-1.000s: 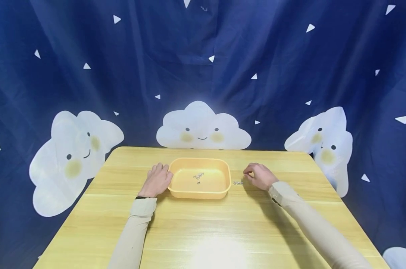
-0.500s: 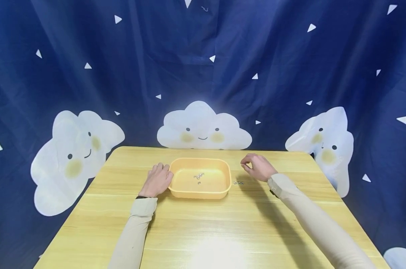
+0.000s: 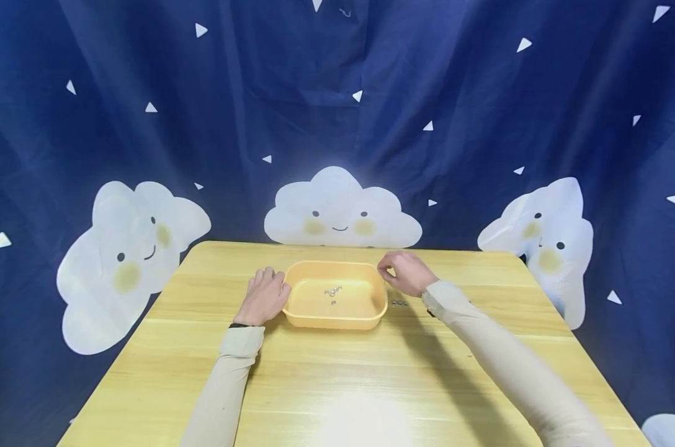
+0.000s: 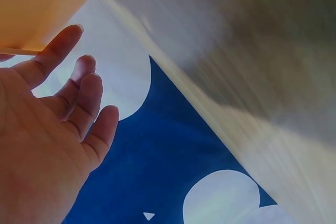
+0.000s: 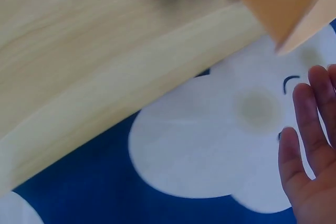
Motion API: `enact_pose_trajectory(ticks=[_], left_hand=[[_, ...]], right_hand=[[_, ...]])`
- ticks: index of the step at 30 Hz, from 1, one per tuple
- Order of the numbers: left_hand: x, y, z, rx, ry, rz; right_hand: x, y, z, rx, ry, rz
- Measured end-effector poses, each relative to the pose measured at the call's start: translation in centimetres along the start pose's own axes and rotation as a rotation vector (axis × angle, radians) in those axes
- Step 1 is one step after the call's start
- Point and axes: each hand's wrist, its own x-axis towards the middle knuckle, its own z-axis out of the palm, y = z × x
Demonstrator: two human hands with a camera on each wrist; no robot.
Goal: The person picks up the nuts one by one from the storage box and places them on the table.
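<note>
A yellow-orange plastic basin [image 3: 332, 323] sits on the table, with several small silvery pieces [image 3: 332, 292] lying on its floor. At its left end my left hand [image 3: 263, 297] pinches the rim, thumb over the edge and index finger against the outer wall; the other fingers curve loosely in the left wrist view. Over the basin's right rim is my right hand [image 3: 409, 273], thumb and index fingertips brought together. I cannot tell whether a small piece is between them. Just right of the basin, three silvery pieces [image 3: 400, 303] form a short row on the table.
The light wooden table [image 3: 315, 366] has rounded far corners and a bright glare patch near its front. Behind it hangs a dark blue curtain [image 3: 231, 124] with white clouds and triangles. A tiny dark speck [image 3: 469, 356] lies by the right sleeve.
My right hand has risen from beside the row of silvery pieces and moved left to the basin's right rim. The left hand stays at the basin's left end.
</note>
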Motion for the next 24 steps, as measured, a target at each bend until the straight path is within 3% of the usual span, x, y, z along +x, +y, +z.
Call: enact_pose_trajectory(ticks=[6, 10, 24], left_hand=[[0.0, -0.3, 0.4, 0.000, 0.024, 0.019], [0.1, -0.3, 0.4, 0.005, 0.004, 0.011], [0.2, -0.4, 0.1, 0.031, -0.006, 0.002]], right_hand=[[1.8, -1.7, 1.1, -0.048, -0.025, -0.098], [2.8, -2.7, 1.9, -0.076, -0.056, -0.139], [5.6, -4.6, 3.7, -0.089, -0.231, -0.133]])
